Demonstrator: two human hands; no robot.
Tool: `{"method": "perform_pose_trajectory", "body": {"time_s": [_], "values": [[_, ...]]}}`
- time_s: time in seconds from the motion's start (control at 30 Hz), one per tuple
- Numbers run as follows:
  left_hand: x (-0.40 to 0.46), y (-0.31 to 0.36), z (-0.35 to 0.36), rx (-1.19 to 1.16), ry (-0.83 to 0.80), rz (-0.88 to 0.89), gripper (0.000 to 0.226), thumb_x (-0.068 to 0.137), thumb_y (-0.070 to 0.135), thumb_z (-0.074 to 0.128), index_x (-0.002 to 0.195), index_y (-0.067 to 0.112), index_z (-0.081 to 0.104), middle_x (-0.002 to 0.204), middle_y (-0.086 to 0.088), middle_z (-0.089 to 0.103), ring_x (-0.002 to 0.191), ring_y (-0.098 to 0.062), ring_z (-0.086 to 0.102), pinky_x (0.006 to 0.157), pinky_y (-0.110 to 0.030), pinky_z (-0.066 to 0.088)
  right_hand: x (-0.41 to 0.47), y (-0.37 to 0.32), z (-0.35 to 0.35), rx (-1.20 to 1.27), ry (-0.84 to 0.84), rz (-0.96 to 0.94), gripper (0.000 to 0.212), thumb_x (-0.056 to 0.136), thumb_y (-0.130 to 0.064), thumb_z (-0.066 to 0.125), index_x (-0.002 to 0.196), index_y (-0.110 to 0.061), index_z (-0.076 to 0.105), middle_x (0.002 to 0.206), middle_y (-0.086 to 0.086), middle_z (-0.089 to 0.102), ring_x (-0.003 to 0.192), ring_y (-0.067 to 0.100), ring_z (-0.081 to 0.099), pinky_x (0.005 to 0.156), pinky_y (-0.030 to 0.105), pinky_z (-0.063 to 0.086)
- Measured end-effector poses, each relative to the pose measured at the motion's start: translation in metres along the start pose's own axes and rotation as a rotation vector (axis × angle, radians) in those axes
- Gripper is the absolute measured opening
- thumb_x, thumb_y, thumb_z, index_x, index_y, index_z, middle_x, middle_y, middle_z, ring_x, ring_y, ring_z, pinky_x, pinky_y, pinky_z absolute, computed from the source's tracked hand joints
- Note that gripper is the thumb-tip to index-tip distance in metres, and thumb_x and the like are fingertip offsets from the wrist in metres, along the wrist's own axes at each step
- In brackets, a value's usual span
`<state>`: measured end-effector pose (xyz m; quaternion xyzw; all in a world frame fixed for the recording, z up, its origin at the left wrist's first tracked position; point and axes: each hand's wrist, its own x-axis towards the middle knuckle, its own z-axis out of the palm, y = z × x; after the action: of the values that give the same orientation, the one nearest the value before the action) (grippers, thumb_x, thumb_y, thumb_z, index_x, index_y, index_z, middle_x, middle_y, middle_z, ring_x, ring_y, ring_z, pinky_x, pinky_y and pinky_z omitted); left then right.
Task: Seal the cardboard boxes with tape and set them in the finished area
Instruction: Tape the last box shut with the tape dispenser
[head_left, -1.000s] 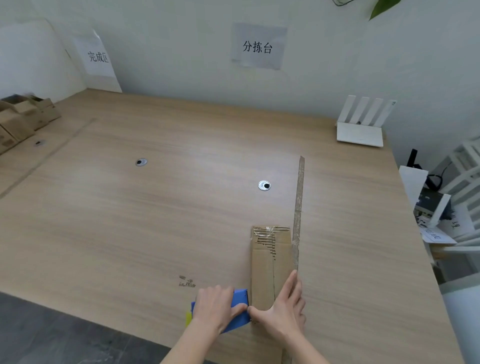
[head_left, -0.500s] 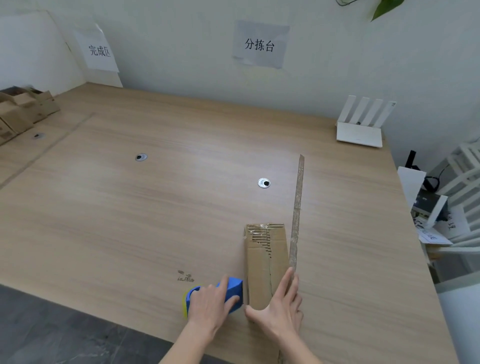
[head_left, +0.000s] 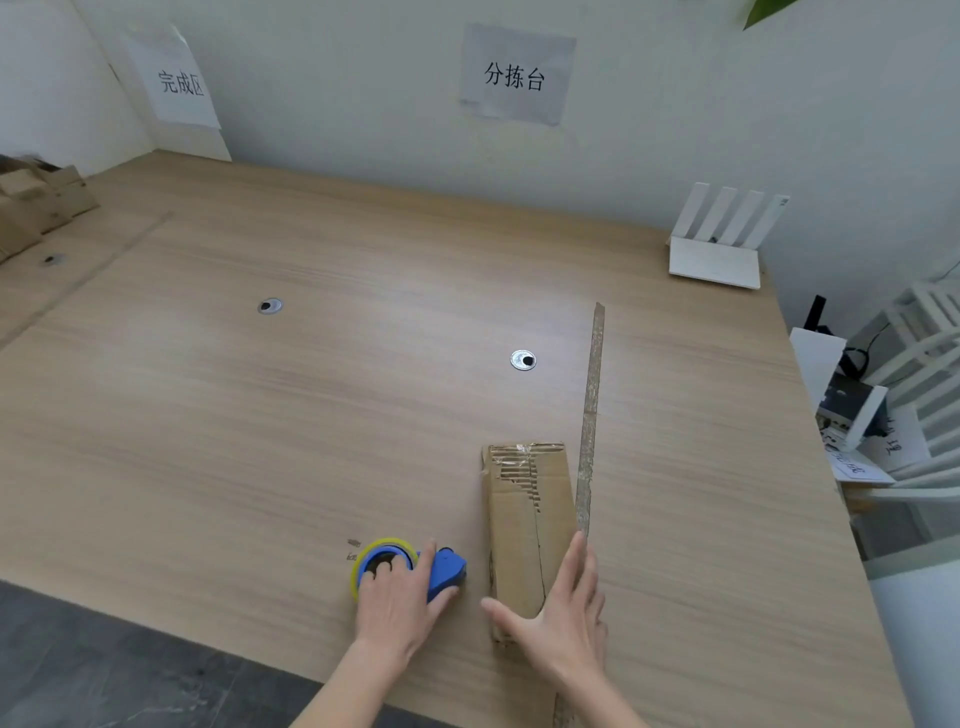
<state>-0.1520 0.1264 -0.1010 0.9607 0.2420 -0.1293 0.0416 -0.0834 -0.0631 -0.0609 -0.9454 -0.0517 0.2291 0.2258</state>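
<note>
A long narrow cardboard box (head_left: 524, 525) lies on the wooden table (head_left: 311, 405) near the front edge, its top flaps torn and ragged at the far end. My right hand (head_left: 563, 618) rests on its near end with straight fingers along the right edge. Left of the box sits a blue tape dispenser (head_left: 410, 569) with a yellow-rimmed roll. My left hand (head_left: 400, 603) lies over it, fingers curled round its body.
A strip of old tape (head_left: 592, 410) runs along the table beside the box. Several cardboard boxes (head_left: 36, 208) stand at the far left below a paper sign (head_left: 179, 83). A white router (head_left: 719, 244) sits at the back right. Two cable grommets (head_left: 522, 360) dot the table.
My left hand has drawn the tape dispenser leftward, away from the box, laying it flat on the table. My right hand stays on the box's near end.
</note>
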Motion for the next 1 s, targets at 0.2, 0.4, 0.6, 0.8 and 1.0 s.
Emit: {"method": "perform_pose_trajectory", "body": {"time_s": [0.2,0.4,0.6,0.8,1.0], "values": [[0.010,0.044,-0.027,-0.498,0.072,0.075,0.063,0.097,0.065,0.035,0.149,0.031,0.040,0.127,0.006,0.054,0.112,-0.018,0.059,0.081,-0.029,0.045,0.032,0.010,-0.023,0.278,0.064,-0.062,0.084,0.093,-0.050,0.064,0.159,-0.021,0.021,0.161,-0.001,0.034,0.146,0.016,0.034,0.115,0.034,0.032],[0.023,0.081,-0.049,-0.999,-0.116,-0.052,0.060,0.086,0.047,0.069,0.140,0.041,0.043,0.127,0.019,0.058,0.116,-0.006,0.056,0.101,-0.030,0.047,0.066,0.005,-0.048,0.689,-0.129,0.133,0.103,0.075,-0.077,0.066,0.157,-0.026,0.031,0.155,0.003,0.043,0.141,0.020,0.044,0.118,0.042,0.035],[0.038,0.090,-0.144,-1.402,0.017,-0.213,0.046,0.093,0.065,0.049,0.109,0.023,0.061,0.114,0.002,0.068,0.105,-0.012,0.062,0.092,-0.034,0.050,0.042,-0.055,-0.157,0.911,-0.204,0.104,0.069,0.089,-0.082,0.032,0.131,-0.032,0.056,0.123,-0.004,0.064,0.112,0.019,0.060,0.107,0.057,0.041],[0.015,0.086,-0.266,-1.610,0.200,-0.169,0.067,0.088,0.074,0.038,0.101,0.012,0.063,0.107,0.004,0.070,0.101,-0.012,0.065,0.082,-0.031,0.048,0.008,-0.113,-0.263,0.875,-0.164,-0.112,0.085,0.083,-0.086,0.038,0.138,-0.021,0.049,0.131,0.001,0.055,0.131,0.031,0.052,0.106,0.060,0.040],[-0.023,0.066,-0.335,-1.667,0.227,0.098,0.054,0.081,0.057,0.072,0.125,0.033,0.053,0.113,0.017,0.066,0.099,0.001,0.064,0.079,-0.023,0.052,-0.023,-0.125,-0.310,0.900,-0.197,-0.400,0.059,0.077,-0.053,0.061,0.125,-0.018,0.055,0.112,0.006,0.068,0.096,0.018,0.071,0.097,0.037,0.055]]}}
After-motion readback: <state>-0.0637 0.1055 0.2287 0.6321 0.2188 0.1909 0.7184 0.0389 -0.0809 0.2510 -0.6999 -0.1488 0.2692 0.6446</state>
